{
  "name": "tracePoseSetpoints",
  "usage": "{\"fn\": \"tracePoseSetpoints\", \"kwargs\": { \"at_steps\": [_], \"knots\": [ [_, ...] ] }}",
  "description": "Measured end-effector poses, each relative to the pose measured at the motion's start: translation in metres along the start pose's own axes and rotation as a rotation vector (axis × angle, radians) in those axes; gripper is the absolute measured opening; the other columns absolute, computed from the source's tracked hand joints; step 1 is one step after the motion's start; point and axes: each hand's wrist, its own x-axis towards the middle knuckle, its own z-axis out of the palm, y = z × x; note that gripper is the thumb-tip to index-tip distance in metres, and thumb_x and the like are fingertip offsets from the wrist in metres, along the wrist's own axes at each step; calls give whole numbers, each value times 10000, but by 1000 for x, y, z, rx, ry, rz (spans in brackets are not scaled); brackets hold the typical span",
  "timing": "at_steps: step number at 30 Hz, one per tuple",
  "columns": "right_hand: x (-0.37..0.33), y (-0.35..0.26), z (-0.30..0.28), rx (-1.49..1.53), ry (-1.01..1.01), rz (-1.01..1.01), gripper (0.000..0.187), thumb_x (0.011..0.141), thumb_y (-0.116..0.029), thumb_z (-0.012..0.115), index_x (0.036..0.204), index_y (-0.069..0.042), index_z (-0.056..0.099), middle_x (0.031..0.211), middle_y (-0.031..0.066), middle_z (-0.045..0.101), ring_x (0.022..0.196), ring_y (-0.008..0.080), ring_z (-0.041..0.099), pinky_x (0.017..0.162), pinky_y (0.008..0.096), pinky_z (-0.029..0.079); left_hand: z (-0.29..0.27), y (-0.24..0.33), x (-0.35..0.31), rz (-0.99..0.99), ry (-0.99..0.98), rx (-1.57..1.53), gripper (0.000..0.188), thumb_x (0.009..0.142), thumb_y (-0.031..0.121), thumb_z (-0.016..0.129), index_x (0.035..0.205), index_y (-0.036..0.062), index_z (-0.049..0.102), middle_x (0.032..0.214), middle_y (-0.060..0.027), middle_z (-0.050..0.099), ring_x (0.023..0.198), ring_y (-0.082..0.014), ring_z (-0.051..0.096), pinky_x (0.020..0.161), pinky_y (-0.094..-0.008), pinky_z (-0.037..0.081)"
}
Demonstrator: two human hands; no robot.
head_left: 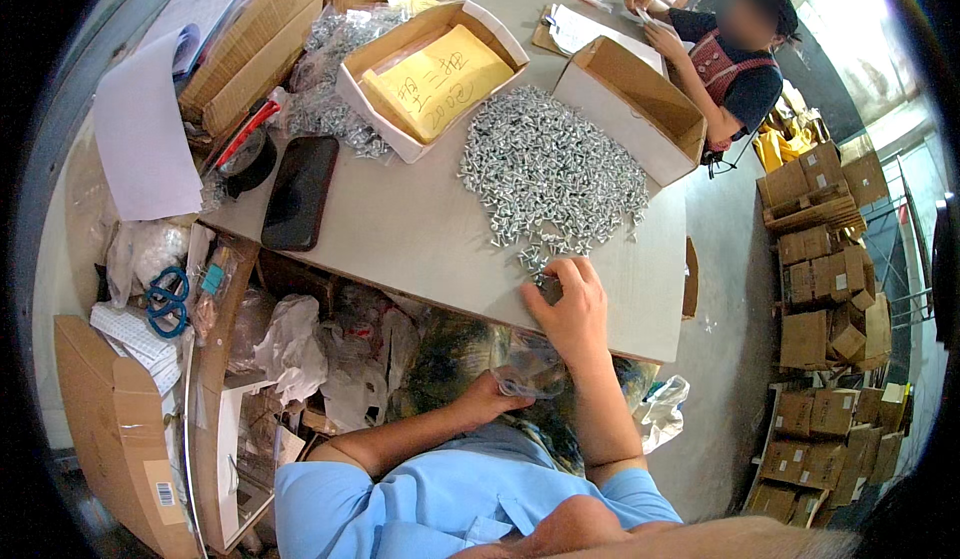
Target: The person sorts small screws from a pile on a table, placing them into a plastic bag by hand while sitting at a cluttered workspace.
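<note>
A wide heap of small silver screws (550, 164) is spread on the grey table (400, 229). At the heap's near tip is my right hand (572, 309), fingers curled down and thumb bent in around a few screws on the tabletop. Below the table's front edge, my left hand (484, 400) is closed on a clear plastic bag or cup (530, 371); which of the two I cannot tell. Its round mouth shows beside my fingers, under my right wrist. What lies inside it is hard to make out.
Behind the heap stand a white box (355, 89) with a yellow envelope and an open carton (630, 109). A black phone (300, 193) lies at left, near blue-handled scissors (167, 302). Across the table sits another person (735, 69). Stacked cartons (815, 279) line the right.
</note>
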Motion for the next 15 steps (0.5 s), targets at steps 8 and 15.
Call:
{"fn": "tracePoseSetpoints", "kwargs": {
  "at_steps": [8,15],
  "knots": [
    [-13,3,-3,-33,-24,-62,144,720,-101,684,817,-29,605,813,127,593,739,319,598,654,390,483,2,-15,5,-9,18,-54,256,792,77,708,1008,53,573,978,-48,641,923,-141,591,830,-291,474],
    [-12,-7,-37,225,-353,51,120,733,-87,693,814,-11,647,774,110,609,650,249,618,592,314,490,2,-3,1,-46,57,13,270,786,54,708,1016,53,566,978,-51,642,922,-147,595,832,-293,477]
  ]
}}
